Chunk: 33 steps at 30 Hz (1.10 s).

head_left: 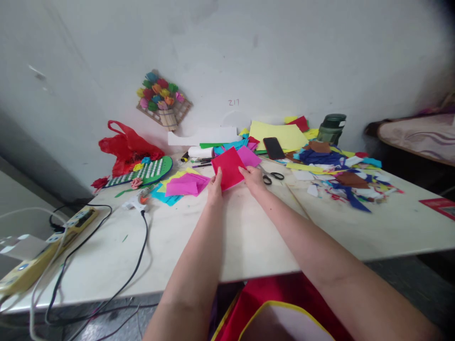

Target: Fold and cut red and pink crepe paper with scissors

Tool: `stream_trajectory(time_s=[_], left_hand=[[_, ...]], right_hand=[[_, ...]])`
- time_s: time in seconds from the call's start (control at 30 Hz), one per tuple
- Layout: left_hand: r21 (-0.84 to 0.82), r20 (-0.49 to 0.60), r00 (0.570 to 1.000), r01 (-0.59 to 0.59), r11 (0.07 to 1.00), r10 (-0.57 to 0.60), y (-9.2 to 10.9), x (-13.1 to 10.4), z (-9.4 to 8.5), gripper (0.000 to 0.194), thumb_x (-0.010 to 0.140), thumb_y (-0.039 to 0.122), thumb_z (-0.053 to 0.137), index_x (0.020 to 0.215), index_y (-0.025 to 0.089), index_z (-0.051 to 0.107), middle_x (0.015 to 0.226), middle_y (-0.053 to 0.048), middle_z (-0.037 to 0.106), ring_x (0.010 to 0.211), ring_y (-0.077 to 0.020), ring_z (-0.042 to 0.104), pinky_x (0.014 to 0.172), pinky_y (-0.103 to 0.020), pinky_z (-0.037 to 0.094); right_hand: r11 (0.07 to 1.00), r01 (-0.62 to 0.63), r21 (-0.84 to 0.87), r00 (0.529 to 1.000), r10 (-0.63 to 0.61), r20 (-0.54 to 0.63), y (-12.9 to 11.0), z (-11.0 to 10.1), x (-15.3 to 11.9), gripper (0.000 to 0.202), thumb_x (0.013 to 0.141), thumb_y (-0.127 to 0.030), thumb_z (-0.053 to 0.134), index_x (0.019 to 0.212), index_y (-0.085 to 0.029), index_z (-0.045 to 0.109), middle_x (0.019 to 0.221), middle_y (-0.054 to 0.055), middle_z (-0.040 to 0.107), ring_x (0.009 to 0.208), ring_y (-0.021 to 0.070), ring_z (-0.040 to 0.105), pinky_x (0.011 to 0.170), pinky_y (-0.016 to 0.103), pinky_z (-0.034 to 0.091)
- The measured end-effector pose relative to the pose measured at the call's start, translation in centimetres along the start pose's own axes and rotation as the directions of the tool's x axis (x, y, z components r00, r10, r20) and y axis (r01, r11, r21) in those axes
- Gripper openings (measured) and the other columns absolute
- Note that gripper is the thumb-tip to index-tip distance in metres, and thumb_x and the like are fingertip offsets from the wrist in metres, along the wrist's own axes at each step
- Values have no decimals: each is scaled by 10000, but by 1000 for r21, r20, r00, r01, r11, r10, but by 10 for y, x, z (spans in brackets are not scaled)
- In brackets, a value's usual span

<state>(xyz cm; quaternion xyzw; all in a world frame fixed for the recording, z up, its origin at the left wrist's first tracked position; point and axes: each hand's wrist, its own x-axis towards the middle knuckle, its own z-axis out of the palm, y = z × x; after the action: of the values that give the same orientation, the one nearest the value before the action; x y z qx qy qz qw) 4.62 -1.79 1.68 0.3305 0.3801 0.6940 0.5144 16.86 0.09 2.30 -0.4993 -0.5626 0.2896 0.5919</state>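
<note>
A red sheet of paper (229, 166) is held up over the middle of the table, tilted toward me. My left hand (214, 186) pinches its lower left edge, with the thumb on the front. At the right edge, my right hand (253, 178) grips the same sheet between thumb and fingers. Behind it on the right lies a magenta sheet (249, 156). Black-handled scissors (273, 177) rest just beyond my right hand. To the left of my hands is a loose pile of pink paper (186, 184), with yellow and blue sheets under it.
A glue gun (140, 201) with a cord and a power strip (50, 251) occupy the left side. Paper scraps (350, 182), a phone (273, 148) and a green bottle (331, 129) are at the right and back. A red plastic bag (128, 147) stands against the wall.
</note>
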Motion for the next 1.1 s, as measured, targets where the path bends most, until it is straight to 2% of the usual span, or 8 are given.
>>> stream_trajectory(time_s=[0.07,0.17,0.33,0.4,0.67,0.87,0.97,1.1], left_hand=[[-48,9,1000,10,999,-10,-1,-1,0,413,628,400,689,918,114,618,909,-120,665,834,-210,633,774,-334,497],[-27,-109,994,-36,999,32,-5,1,-5,313,633,339,686,832,110,608,795,-91,669,749,-184,636,733,-326,501],[354,-230,949,-123,927,214,-8,10,-13,289,681,412,607,604,137,565,502,-7,554,566,-146,574,539,-232,449],[415,-233,938,-143,898,257,-8,12,-14,312,687,428,590,558,149,539,466,2,519,534,-134,549,499,-212,419],[200,-175,970,-135,971,171,-7,12,-14,277,665,416,613,696,141,597,641,-32,632,595,-141,591,569,-239,467],[79,-204,967,-141,987,155,-6,13,-14,281,674,375,621,803,126,610,770,-70,665,687,-166,628,659,-280,492],[26,-221,963,-150,988,152,-6,15,-15,305,684,378,616,840,116,606,792,-84,666,699,-173,633,672,-296,496],[-18,-244,958,-159,987,150,-6,16,-15,282,704,364,602,836,115,600,782,-90,663,659,-162,629,658,-297,500]], right_hand=[[1000,-8,5,999,8,33,-1,1,-3,359,681,-439,533,488,-208,336,386,-76,263,405,83,302,413,218,258],[999,-19,29,996,17,82,-4,3,-8,373,672,-434,549,487,-211,314,376,-81,258,386,80,304,404,219,265],[989,-104,105,990,93,103,-6,3,-11,385,658,-429,577,491,-212,306,364,-89,230,352,73,294,360,214,243],[976,-162,145,982,145,120,-4,3,-10,369,642,-444,596,505,-209,348,360,-90,247,343,72,301,339,207,233],[899,-302,319,943,232,240,5,2,-5,315,576,-428,683,622,-150,542,477,-26,511,360,76,424,300,184,307],[818,-398,415,883,218,416,2,-1,-6,338,672,-429,631,803,-118,612,732,82,652,498,139,574,394,242,465],[796,-412,444,858,174,483,3,-3,-4,390,713,-410,594,1001,-147,586,832,78,660,537,152,604,446,273,502],[809,-366,459,854,96,511,2,-8,-2,615,697,-258,606,1278,-263,402,883,13,643,613,132,615,572,308,542]])
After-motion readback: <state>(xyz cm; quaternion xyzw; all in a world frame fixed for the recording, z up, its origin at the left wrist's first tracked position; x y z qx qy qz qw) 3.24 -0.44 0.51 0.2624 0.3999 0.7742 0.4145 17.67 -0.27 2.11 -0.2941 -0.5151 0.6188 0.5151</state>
